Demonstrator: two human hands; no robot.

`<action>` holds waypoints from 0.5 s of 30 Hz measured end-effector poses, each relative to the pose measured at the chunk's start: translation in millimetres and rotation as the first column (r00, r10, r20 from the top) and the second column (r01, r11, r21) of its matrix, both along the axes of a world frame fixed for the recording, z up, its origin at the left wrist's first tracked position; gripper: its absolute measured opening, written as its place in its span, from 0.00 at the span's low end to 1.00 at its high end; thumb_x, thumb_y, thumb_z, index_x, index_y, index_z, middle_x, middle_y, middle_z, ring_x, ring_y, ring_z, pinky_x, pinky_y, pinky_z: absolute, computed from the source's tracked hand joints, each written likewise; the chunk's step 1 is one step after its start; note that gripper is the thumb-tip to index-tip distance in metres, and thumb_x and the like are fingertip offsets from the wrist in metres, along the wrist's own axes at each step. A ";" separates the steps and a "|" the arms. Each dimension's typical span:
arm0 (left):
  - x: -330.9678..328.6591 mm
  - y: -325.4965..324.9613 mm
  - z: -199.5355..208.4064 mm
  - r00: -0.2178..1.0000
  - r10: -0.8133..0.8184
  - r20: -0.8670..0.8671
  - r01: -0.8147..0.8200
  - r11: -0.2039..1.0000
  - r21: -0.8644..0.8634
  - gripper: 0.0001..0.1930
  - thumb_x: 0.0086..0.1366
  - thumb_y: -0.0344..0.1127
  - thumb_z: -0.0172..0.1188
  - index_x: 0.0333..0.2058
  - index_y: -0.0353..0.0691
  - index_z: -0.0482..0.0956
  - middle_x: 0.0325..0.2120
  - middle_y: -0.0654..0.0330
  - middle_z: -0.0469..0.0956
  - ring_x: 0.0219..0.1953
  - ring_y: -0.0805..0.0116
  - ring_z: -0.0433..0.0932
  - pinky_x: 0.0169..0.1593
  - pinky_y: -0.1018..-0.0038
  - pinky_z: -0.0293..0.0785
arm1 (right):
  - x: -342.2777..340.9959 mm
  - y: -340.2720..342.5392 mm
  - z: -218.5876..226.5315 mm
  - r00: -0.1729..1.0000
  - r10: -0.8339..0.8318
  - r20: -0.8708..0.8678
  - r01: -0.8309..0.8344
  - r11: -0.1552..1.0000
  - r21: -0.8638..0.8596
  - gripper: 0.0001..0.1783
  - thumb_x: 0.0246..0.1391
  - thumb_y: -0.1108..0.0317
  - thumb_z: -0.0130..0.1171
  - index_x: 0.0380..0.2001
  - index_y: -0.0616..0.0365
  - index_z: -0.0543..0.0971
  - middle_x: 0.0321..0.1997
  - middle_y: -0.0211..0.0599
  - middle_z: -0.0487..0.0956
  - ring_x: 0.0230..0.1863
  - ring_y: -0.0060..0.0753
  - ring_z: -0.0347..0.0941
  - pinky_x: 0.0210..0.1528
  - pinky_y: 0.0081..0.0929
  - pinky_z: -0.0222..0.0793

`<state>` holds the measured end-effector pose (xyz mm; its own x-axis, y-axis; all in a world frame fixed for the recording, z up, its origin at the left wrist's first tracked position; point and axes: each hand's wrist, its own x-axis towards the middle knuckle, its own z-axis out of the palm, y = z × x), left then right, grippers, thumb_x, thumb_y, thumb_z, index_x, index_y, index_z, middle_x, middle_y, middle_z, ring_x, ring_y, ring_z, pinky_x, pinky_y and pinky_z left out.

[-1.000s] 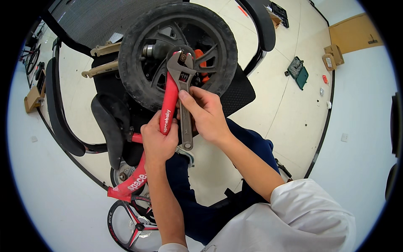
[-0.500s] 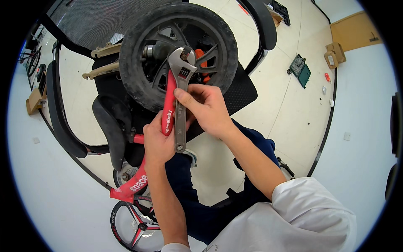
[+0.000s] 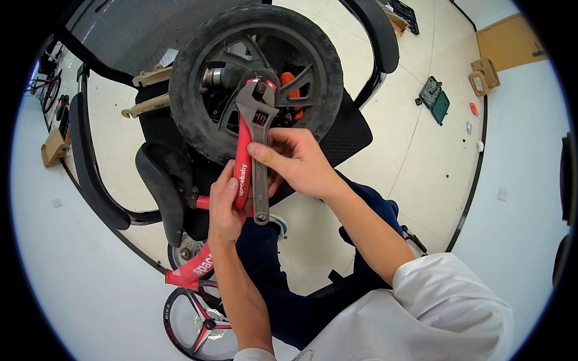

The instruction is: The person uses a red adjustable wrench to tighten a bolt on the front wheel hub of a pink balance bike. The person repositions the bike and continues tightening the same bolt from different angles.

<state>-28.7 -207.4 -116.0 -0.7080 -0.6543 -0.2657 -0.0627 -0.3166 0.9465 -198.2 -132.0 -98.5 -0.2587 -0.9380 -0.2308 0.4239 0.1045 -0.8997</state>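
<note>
My right hand (image 3: 299,161) grips an adjustable wrench (image 3: 260,186) by its grey handle, thumb on top. The wrench head lies over the hub of a black-tyred wheel (image 3: 194,123), its jaws around or right beside a bolt end (image 3: 260,88); I cannot tell whether they touch it. My left hand (image 3: 224,207) is closed around the red tube of a bike frame (image 3: 242,153). The tube runs alongside the wrench to the hub, where its red end shows past the jaws. A black saddle (image 3: 162,186) hangs to the left of my left hand.
The wheel rests on a black office chair (image 3: 355,129) with armrests (image 3: 380,42). Tan metal arms (image 3: 147,102) and orange-handled tools (image 3: 290,90) lie on the seat. A spoked wheel (image 3: 208,325) is below left. A green tool case (image 3: 439,105) and cardboard boxes (image 3: 483,73) are at right.
The wrench has slid slightly toward me and its head a little left, exposing the red frame end beyond the jaws. Both hands keep their holds; my left fingers have shifted slightly on the tube.
</note>
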 end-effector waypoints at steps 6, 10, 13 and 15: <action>-9.0 5.3 2.2 0.998 0.067 -0.001 -0.066 0.994 -0.088 0.27 0.66 0.51 0.47 0.47 0.29 0.74 0.20 0.65 0.71 0.18 0.79 0.64 0.23 0.80 0.56 | 1.6 -1.1 2.1 0.989 -0.095 0.110 0.097 0.995 -0.019 0.19 0.65 0.58 0.59 0.41 0.68 0.78 0.30 0.37 0.82 0.24 0.26 0.81 0.22 0.22 0.80; -3.1 1.9 -3.3 1.000 0.028 0.003 -0.027 0.995 -0.100 0.27 0.66 0.52 0.46 0.45 0.28 0.74 0.17 0.64 0.69 0.17 0.79 0.62 0.22 0.79 0.55 | -0.4 -2.0 1.2 0.996 -0.068 0.064 0.068 0.998 -0.002 0.19 0.65 0.58 0.59 0.41 0.69 0.78 0.29 0.37 0.81 0.23 0.25 0.80 0.22 0.21 0.79; -3.8 2.4 -0.1 0.999 0.029 0.022 -0.026 0.994 -0.110 0.27 0.66 0.52 0.45 0.42 0.29 0.74 0.14 0.64 0.66 0.15 0.78 0.61 0.22 0.78 0.54 | -6.8 0.3 4.4 0.999 0.024 -0.025 -0.023 0.999 0.035 0.19 0.65 0.57 0.60 0.37 0.68 0.79 0.26 0.35 0.81 0.22 0.22 0.79 0.19 0.20 0.76; -4.2 1.9 1.8 0.998 0.020 0.055 -0.013 0.993 -0.114 0.26 0.66 0.53 0.45 0.40 0.29 0.74 0.13 0.64 0.65 0.14 0.78 0.60 0.21 0.78 0.53 | -12.2 4.4 2.3 0.998 0.011 -0.058 -0.008 0.999 0.049 0.19 0.64 0.57 0.60 0.34 0.67 0.79 0.24 0.33 0.79 0.21 0.21 0.77 0.18 0.19 0.73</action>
